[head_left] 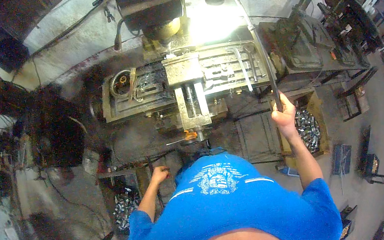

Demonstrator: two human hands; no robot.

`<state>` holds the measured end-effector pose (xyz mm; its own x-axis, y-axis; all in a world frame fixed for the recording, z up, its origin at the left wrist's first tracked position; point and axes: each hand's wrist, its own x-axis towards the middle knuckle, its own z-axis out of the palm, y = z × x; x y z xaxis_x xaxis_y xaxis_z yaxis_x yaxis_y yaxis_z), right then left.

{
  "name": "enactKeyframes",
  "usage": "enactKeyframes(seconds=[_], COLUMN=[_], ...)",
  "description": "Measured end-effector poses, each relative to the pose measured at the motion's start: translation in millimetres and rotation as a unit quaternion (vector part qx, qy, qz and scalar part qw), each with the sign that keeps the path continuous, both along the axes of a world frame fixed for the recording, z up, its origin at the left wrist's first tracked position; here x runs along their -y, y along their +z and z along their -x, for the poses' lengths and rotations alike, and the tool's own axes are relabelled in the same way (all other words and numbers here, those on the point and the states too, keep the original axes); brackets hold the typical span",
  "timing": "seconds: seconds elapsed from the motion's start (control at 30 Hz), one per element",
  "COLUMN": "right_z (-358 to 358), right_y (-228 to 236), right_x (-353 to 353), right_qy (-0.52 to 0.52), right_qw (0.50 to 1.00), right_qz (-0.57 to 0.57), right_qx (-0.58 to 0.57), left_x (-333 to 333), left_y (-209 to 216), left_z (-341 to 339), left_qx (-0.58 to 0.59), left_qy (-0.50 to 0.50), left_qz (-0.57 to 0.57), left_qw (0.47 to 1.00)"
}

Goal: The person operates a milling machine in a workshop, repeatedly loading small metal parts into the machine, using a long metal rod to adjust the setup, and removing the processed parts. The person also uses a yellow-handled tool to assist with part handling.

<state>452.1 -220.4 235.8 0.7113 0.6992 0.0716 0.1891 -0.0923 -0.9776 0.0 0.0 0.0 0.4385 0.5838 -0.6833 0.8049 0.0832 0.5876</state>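
My right hand (284,114) is closed round the lower end of a long dark lever (265,55), which runs up toward the machine head (148,3). My left hand (160,174) hangs low beside my shirt, its fingers curled; whatever they hold, if anything, is too small to make out. Between the hands and the spindle (168,30) stands a machine vise (184,72) on a slotted metal table (151,107). An orange piece (190,134) sits at the vise's near end, by its screw. Wrenches (251,62) lie on the table's right part.
A bin of small metal parts (308,128) stands by my right forearm, and another heap of metal parts (127,207) lies left of my left arm. A round container (122,83) rests on the table's left end. A dark workbench (305,50) stands at the right.
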Motion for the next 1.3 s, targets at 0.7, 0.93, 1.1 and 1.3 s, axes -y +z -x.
enactKeyframes(seconds=[0.7,0.93,1.1,1.3], right_z=[16.2,22.1,45.7,57.4], right_y=[52.7,114.9,52.2,39.5], right_x=[22.8,177.1,142.4,138.2], right_qy=[-0.092,0.071,-0.067,-0.159], right_qw=[0.992,0.911,0.973,0.958], right_qz=[0.036,-0.395,-0.202,-0.189], right_qx=[0.081,-0.09,-0.087,-0.148], left_x=[-152.3,-223.2,-224.2,-216.7], left_y=[152.8,161.4,183.2,199.6], left_z=[-166.7,-258.9,-299.3,-304.7], left_qx=[0.398,0.411,0.398,0.39], left_qy=[0.117,0.145,0.185,0.229], left_qz=[-0.021,-0.046,-0.018,0.042], left_qw=[0.909,0.899,0.898,0.891])
